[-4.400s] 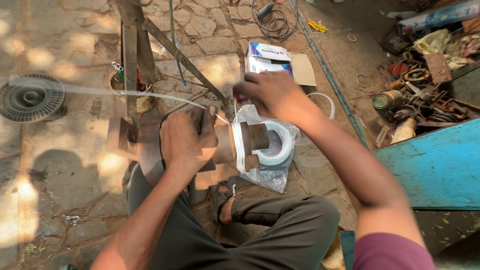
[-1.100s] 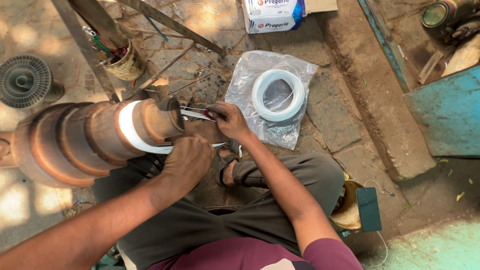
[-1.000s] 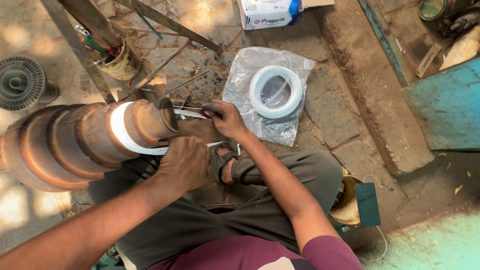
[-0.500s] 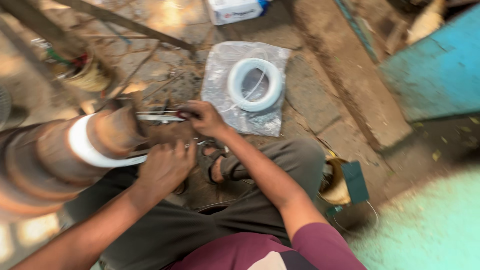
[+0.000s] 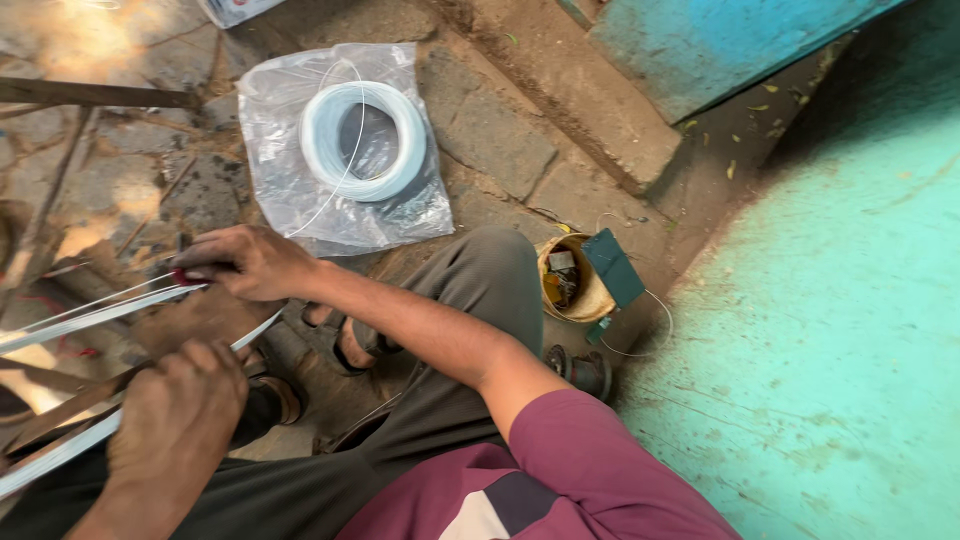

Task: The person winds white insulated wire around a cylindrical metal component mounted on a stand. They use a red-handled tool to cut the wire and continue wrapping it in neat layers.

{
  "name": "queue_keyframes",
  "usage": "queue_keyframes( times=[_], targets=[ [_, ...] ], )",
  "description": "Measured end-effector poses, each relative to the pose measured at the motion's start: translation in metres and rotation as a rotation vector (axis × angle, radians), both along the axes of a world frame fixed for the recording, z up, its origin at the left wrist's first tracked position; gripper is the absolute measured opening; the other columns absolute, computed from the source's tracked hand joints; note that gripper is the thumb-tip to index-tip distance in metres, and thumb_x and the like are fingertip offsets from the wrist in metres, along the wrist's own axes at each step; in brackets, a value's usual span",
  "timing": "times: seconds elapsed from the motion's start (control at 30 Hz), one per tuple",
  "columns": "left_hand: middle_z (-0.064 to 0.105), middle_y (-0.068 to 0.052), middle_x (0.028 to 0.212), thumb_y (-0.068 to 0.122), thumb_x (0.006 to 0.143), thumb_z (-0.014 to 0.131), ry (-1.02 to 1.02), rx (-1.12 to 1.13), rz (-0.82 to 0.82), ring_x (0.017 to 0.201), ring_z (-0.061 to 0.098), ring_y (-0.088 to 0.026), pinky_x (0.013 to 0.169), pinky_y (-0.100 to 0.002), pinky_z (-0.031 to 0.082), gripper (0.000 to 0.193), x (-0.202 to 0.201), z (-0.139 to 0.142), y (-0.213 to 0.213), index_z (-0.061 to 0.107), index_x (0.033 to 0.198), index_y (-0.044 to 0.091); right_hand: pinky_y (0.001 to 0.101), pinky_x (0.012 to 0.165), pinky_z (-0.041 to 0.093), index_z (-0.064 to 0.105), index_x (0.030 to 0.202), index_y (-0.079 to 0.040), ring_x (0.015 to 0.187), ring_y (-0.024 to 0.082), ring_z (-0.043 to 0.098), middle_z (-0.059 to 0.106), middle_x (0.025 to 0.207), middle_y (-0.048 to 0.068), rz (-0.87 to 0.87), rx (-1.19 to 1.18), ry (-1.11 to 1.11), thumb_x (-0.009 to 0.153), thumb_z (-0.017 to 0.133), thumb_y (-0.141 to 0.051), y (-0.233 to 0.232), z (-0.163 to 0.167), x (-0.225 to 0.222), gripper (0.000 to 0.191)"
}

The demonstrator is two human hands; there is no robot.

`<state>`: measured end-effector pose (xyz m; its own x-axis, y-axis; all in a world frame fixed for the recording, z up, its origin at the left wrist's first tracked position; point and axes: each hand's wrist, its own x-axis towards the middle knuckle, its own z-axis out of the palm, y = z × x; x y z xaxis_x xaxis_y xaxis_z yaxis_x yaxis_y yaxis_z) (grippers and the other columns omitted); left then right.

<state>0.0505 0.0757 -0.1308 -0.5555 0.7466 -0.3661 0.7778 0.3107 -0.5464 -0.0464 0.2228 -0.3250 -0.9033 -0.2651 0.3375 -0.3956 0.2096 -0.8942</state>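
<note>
Right hand (image 5: 245,262), centre left of frame: fingers pinched tight on white strands (image 5: 95,308) running to left edge. Left hand (image 5: 175,425), lower left: curled closed over flat white strip (image 5: 55,452). Judgement: keep strands taut and parallel, feed evenly, let coil pay out loose. Count: one white coil (image 5: 362,140) on one clear plastic bag (image 5: 275,110), upper left; one small round container (image 5: 570,280), centre; two hands.

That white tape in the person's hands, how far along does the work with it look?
Midway, it seems. Done: white tape is already drawn out in long strips. In hand: the right hand pinches those strips, and the left hand grips another strip lower down. Left: a full-looking coil of white cord lies on its clear plastic bag.
</note>
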Motion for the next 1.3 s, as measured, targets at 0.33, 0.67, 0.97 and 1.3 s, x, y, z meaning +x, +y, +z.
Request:
queue_keyframes(
  times=[0.33, 0.67, 0.97, 1.3],
  targets=[
    [0.065, -0.009, 0.080, 0.016, 0.082, 0.066, 0.102, 0.391, -0.034, 0.064, 0.064, -0.019, 0.052, -0.034, 0.050, 0.024, -0.003, -0.027, -0.007, 0.069, 0.101, 0.002, 0.0316, 0.082, 0.063, 0.075, 0.113, -0.010, 0.092, 0.020, 0.077, 0.078, 0.105, 0.004, -0.007, 0.010, 0.004, 0.093, 0.068, -0.009, 0.006, 0.023, 0.002, 0.021],
    [0.066, -0.014, 0.078, 0.018, 0.080, 0.065, -0.079, 0.333, -0.119, 0.060, 0.068, -0.024, 0.046, -0.034, 0.052, 0.019, -0.014, -0.025, -0.001, 0.069, 0.088, 0.001, 0.0346, 0.084, 0.061, 0.075, 0.110, -0.005, 0.092, 0.023, 0.076, 0.077, 0.103, 0.010, 0.020, 0.003, -0.017, 0.093, 0.069, -0.007, 0.020, 0.027, -0.004, 0.018],
    [0.063, -0.011, 0.064, 0.026, 0.100, 0.059, -0.201, 0.426, -0.012, 0.058, 0.065, -0.025, 0.046, -0.037, 0.047, 0.033, -0.026, -0.021, 0.012, 0.068, 0.080, 0.001, 0.0360, 0.076, 0.057, 0.073, 0.107, 0.001, 0.081, 0.027, 0.073, 0.075, 0.092, 0.014, 0.021, 0.002, -0.020, 0.091, 0.065, -0.001, 0.029, 0.051, -0.013, 0.018],
    [0.064, -0.019, 0.074, 0.015, 0.084, 0.063, -0.188, 0.186, -0.170, 0.057, 0.062, -0.019, 0.040, -0.030, 0.046, 0.026, -0.038, -0.027, 0.007, 0.069, 0.083, -0.010, 0.0348, 0.074, 0.055, 0.074, 0.108, 0.000, 0.081, 0.026, 0.072, 0.075, 0.091, 0.014, 0.018, 0.035, -0.034, 0.090, 0.067, -0.004, 0.031, 0.056, -0.021, 0.019]
  ],
)
